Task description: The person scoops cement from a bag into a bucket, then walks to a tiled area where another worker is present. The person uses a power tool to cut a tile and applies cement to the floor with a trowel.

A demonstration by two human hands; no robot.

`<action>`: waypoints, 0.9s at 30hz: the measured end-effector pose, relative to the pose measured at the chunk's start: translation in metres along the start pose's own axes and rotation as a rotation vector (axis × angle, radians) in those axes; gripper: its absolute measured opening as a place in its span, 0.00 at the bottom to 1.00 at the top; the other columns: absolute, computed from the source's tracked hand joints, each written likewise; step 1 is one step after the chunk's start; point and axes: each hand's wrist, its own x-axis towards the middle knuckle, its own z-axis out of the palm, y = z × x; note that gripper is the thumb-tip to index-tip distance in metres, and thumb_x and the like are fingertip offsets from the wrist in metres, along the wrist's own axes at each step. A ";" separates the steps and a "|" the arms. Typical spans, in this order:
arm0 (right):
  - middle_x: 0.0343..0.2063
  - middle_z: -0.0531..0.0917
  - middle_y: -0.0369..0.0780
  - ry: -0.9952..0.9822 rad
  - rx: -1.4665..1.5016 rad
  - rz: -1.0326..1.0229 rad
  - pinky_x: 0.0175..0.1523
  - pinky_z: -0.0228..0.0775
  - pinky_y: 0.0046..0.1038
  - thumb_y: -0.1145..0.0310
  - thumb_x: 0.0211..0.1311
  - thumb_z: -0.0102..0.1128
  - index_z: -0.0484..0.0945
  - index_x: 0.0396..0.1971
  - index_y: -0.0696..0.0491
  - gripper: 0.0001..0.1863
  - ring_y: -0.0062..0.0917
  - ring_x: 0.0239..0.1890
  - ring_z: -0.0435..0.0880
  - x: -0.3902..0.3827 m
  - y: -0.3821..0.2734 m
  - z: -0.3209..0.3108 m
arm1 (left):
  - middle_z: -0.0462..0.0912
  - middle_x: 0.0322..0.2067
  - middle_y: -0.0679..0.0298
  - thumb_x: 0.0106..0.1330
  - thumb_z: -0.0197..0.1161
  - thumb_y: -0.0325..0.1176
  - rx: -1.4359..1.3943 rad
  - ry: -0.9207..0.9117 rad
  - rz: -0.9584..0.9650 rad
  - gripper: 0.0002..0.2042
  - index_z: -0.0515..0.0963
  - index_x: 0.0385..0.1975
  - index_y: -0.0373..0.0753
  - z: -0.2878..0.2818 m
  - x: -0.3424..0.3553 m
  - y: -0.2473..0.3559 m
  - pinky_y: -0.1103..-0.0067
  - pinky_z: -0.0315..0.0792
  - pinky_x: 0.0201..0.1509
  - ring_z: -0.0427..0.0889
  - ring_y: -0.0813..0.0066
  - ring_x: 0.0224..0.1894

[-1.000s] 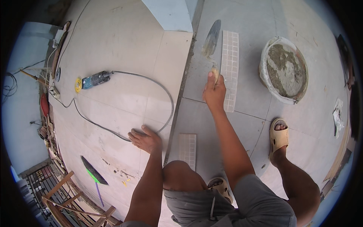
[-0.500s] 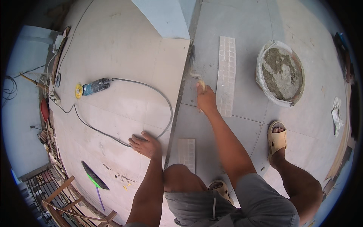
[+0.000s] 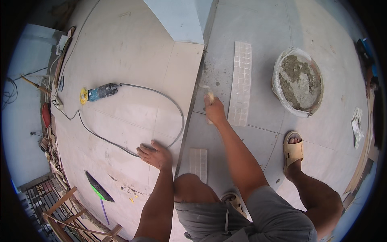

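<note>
My right hand (image 3: pixel 215 111) is wrapped round the pale handle of a trowel (image 3: pixel 210 96), low over the grey tiled floor beside the raised edge; the trowel's blade is hard to make out against that edge. My left hand (image 3: pixel 155 155) lies flat with fingers spread on the raised beige tiles (image 3: pixel 133 129), at the loop of a dark power cord (image 3: pixel 183 115). Just right of the trowel, a long tile strip (image 3: pixel 240 84) shows its gridded face. A shorter strip (image 3: pixel 198 161) lies nearer my knee. Dark crumbs dot the floor ahead of the trowel.
To the right stands a plastic-lined basin (image 3: pixel 277 89) holding grey mortar (image 3: pixel 300 82). An angle grinder (image 3: pixel 102 92) with a yellow disc rests on the raised tiles, and a broom (image 3: pixel 97 188) lies near left. A pillar (image 3: pixel 181 20) rises ahead. A white cloth (image 3: pixel 357 127) lies far right.
My right hand has drawn the trowel back slightly toward me and a little left along the edge. More dark crumbs show on the floor there. The left hand stays in place.
</note>
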 end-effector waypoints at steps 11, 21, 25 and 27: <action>0.18 0.79 0.48 0.008 -0.031 -0.002 0.29 0.72 0.37 0.51 0.73 0.49 0.71 0.31 0.60 0.23 0.38 0.21 0.82 0.000 0.011 0.013 | 0.47 0.71 0.45 0.71 0.41 0.57 -0.037 -0.036 -0.024 0.36 0.53 0.69 0.34 -0.007 0.002 0.003 0.57 0.39 0.77 0.42 0.51 0.75; 0.20 0.81 0.50 0.081 0.001 -0.009 0.29 0.73 0.39 0.50 0.72 0.50 0.73 0.37 0.62 0.25 0.40 0.22 0.83 -0.005 -0.003 -0.004 | 0.48 0.71 0.44 0.71 0.41 0.56 -0.036 -0.037 -0.007 0.35 0.54 0.68 0.33 -0.007 0.003 0.005 0.56 0.39 0.77 0.43 0.50 0.75; 0.22 0.82 0.53 0.101 -0.055 -0.104 0.33 0.74 0.41 0.50 0.72 0.49 0.72 0.39 0.64 0.26 0.44 0.26 0.84 -0.020 -0.008 0.002 | 0.48 0.71 0.44 0.71 0.41 0.56 -0.032 -0.023 0.002 0.36 0.53 0.68 0.33 -0.003 0.002 0.002 0.55 0.39 0.76 0.43 0.50 0.75; 0.23 0.82 0.54 0.051 -0.163 -0.062 0.35 0.75 0.42 0.50 0.72 0.49 0.72 0.38 0.64 0.26 0.46 0.28 0.84 -0.011 0.010 0.004 | 0.48 0.71 0.44 0.71 0.41 0.56 -0.033 -0.031 -0.007 0.36 0.53 0.68 0.32 -0.003 -0.001 0.002 0.55 0.39 0.76 0.43 0.49 0.75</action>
